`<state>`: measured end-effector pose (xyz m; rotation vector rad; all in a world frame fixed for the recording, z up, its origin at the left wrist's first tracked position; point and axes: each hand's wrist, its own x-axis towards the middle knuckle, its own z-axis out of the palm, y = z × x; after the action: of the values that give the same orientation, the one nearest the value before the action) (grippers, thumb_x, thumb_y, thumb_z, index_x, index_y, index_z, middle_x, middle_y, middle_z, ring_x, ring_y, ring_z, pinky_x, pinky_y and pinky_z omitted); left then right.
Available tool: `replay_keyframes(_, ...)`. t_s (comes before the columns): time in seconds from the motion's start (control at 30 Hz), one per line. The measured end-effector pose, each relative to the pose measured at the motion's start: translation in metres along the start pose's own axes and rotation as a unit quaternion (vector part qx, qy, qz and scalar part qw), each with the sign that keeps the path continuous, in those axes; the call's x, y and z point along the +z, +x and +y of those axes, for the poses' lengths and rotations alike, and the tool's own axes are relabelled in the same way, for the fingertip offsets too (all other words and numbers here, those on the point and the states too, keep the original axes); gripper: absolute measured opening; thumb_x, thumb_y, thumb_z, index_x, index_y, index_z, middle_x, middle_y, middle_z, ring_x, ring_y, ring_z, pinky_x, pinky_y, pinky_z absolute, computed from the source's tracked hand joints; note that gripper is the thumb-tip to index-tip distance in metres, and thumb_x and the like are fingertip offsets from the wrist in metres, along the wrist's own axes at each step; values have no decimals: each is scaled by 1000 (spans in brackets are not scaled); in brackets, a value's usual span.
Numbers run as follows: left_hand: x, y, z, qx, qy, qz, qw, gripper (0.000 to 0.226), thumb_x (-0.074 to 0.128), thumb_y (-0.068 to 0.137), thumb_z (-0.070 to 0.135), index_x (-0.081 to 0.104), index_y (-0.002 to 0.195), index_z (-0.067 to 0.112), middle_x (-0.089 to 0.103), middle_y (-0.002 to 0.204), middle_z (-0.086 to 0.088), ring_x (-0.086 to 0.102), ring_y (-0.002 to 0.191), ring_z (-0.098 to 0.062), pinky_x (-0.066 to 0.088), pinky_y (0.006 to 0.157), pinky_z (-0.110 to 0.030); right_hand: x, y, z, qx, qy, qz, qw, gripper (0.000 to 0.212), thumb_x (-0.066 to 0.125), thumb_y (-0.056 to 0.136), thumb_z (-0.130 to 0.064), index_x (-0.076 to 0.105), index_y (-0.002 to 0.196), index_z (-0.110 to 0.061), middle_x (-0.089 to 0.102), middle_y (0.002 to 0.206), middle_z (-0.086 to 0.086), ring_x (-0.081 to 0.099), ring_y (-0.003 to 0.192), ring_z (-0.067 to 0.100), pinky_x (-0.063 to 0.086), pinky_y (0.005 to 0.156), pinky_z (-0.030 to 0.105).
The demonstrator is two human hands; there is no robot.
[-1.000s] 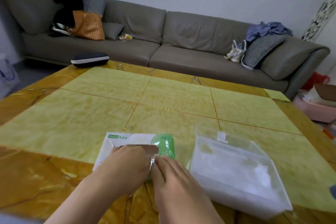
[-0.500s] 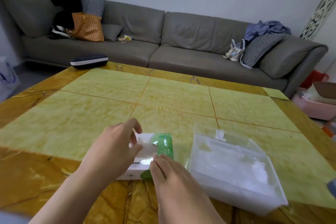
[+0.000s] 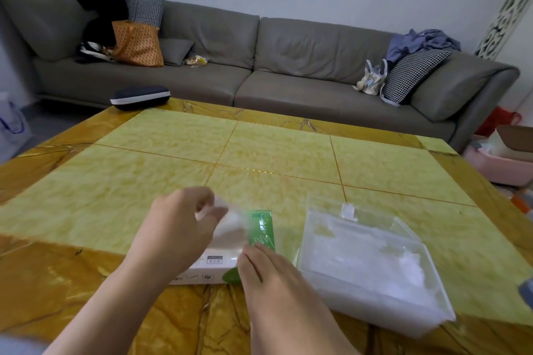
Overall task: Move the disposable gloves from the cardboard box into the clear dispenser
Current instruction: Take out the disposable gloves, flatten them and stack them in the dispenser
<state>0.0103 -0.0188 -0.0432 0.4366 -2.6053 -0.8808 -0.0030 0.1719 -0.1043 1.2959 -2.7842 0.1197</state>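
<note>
A white and green cardboard box (image 3: pixel 259 228) lies flat near the table's front edge. My left hand (image 3: pixel 176 233) hovers over its white half and pinches a thin translucent glove (image 3: pixel 230 229) that rises out of the box. My right hand (image 3: pixel 274 282) presses its fingertips on the box's near green corner. Right of the box stands the clear dispenser (image 3: pixel 403 228), open at the top, with a layer of pale gloves (image 3: pixel 375 265) inside.
The yellow-green tiled table (image 3: pixel 259 153) stretches away in front. A dark zipped case (image 3: pixel 140 96) sits at its far left corner. A grey sofa (image 3: pixel 259 66) with bags and cushions runs behind. A pink tub (image 3: pixel 496 164) stands on the floor at the right.
My left hand has lifted from the box opening up and away, drawing a glove out with it. My right hand has stayed on the box's near edge.
</note>
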Motion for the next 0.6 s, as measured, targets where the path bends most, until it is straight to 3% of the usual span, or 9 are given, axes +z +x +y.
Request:
replay_keyframes(0.07, -7, 3, 2, -18, -133, 33, 990, 26, 69, 95, 42, 69, 81, 20, 73, 81, 2, 69, 77, -25, 56, 70, -35, 3, 0, -1, -5, 10, 10, 1000, 74, 92, 49, -44, 79, 116, -16, 76, 122, -1, 72, 116, 15, 58, 95, 26)
replay_keyframes(0.17, -18, 5, -1, -44, -301, 24, 952, 35, 77, 91, 44, 70, 92, 10, 68, 94, -26, 64, 81, -45, 48, 74, -44, 6, -1, 0, -24, 0, 16, 1000, 76, 88, 51, -46, 77, 120, -15, 74, 125, 0, 71, 118, 16, 57, 98, 27)
replay_keyframes(0.27, -19, 4, -2, -70, -381, 1, 922, 54, 84, 77, 52, 69, 102, 7, 65, 105, -31, 62, 84, -32, 46, 82, -48, 0, -2, 1, -10, 8, 12, 1000, 65, 79, 63, -39, 74, 122, -13, 72, 126, 2, 70, 120, 19, 55, 100, 29)
replay_keyframes(0.33, -18, 3, 1, -80, -420, -12, 904, 52, 86, 75, 48, 71, 103, 7, 65, 109, -32, 63, 88, -29, 48, 86, -51, -5, -4, -2, 8, 8, 8, 1000, 56, 52, 76, -32, 71, 124, -12, 69, 129, 2, 68, 123, 20, 53, 102, 30)
replay_keyframes(0.43, -15, 1, 8, -87, -466, -30, 880, 35, 89, 78, 32, 76, 102, 9, 73, 105, -28, 70, 87, -32, 55, 86, -52, -25, -4, -7, -1, 88, 42, 995, 59, 43, 93, -18, 43, 151, -17, 32, 162, -3, 41, 147, 15, 39, 116, 29)
replay_keyframes(0.47, -15, 0, 11, -89, -481, -36, 871, 31, 86, 77, 29, 77, 100, 9, 74, 102, -26, 72, 83, -32, 59, 78, -46, -34, -8, -8, 9, 148, 47, 988, 62, 48, 97, -21, 33, 156, -26, 17, 165, -14, 33, 149, 7, 35, 118, 25)
replay_keyframes(0.5, -15, -2, 15, -91, -493, -43, 864, 30, 84, 75, 26, 76, 98, 9, 75, 98, -25, 72, 78, -31, 60, 69, -40, -47, -10, -11, 38, 202, 60, 977, 62, 54, 98, -26, 31, 155, -37, 16, 161, -29, 33, 145, -3, 35, 117, 20)
replay_keyframes(0.53, -14, -4, 20, -91, -503, -50, 858, 30, 84, 74, 24, 75, 98, 9, 75, 96, -25, 73, 75, -32, 60, 64, -38, -60, -11, -12, 72, 255, 87, 960, 57, 59, 96, -32, 38, 148, -44, 25, 152, -37, 38, 137, -10, 38, 112, 15)
replay_keyframes(0.6, -13, -8, 27, -81, -522, -70, 846, 33, 83, 73, 17, 73, 103, 9, 76, 98, -24, 75, 79, -36, 61, 73, -44, -78, -12, -8, 103, 395, 166, 898, 41, 66, 91, -49, 54, 130, -44, 53, 134, -33, 53, 126, -8, 45, 103, 17)
